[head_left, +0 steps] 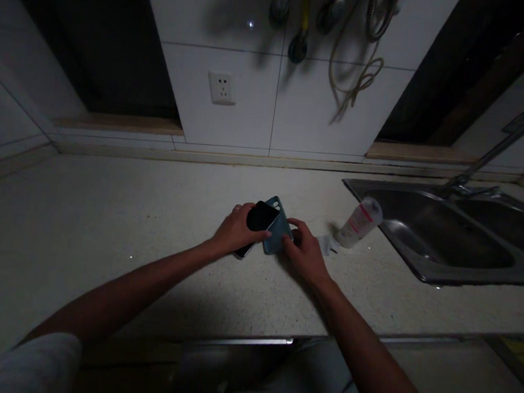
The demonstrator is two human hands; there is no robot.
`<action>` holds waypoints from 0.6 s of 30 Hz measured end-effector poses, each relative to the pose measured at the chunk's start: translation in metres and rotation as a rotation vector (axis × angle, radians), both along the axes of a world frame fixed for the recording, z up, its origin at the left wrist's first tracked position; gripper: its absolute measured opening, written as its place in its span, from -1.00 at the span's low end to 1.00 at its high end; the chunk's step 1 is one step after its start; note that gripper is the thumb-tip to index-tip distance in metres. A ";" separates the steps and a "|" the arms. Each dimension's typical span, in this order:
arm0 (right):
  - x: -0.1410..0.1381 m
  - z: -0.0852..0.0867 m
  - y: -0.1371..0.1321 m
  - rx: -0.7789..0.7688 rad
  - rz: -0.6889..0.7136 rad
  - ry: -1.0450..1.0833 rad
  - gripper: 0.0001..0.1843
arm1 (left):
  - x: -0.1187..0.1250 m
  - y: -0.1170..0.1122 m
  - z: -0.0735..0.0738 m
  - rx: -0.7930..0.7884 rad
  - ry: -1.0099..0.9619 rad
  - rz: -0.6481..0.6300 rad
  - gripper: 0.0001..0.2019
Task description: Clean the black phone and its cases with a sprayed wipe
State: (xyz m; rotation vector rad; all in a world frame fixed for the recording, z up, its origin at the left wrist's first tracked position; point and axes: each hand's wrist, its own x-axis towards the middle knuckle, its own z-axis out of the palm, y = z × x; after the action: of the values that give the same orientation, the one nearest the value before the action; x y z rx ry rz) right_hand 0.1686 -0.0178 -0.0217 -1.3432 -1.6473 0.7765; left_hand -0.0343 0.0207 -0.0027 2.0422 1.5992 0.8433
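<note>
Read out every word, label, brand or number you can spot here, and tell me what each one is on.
White squeeze tube beside the steel sink: red printing, too blurred to read.
Phone, blue phone case, wall socket: no readable text.

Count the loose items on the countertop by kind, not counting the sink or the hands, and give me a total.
Smartphone: 1
Teal phone case: 1
White squeeze tube: 1
White paper scrap: 1
Total: 4
</note>
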 end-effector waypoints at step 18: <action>-0.006 -0.014 -0.003 -0.154 0.310 0.261 0.04 | 0.010 -0.001 -0.007 -0.242 -0.523 0.077 -0.14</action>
State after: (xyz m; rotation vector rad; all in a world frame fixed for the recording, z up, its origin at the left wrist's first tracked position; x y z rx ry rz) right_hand 0.1626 -0.0203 -0.0352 -1.0456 -1.6286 1.2298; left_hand -0.0243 0.0198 -0.0097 1.4478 1.4049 1.0474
